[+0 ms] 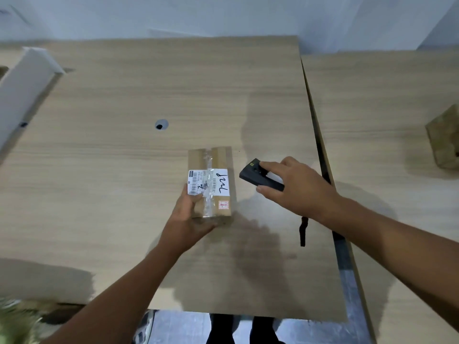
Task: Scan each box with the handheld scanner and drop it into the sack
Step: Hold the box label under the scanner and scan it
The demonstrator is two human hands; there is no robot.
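Head, left fingers (191, 197) grip box (221, 158), right (272, 168) scanner (251, 174)

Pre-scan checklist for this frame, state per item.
1. Box held by the left hand: ok.
2. Label facing up: ok, though tape crosses it and the thumb sits at its near edge.
3. Scanner gripped in the right hand: ok.
4. Scanner front end towards the box: ok.
5. Beam on the label: cannot tell.
6. Sack ready for the drop: cannot tell, not clearly in view.
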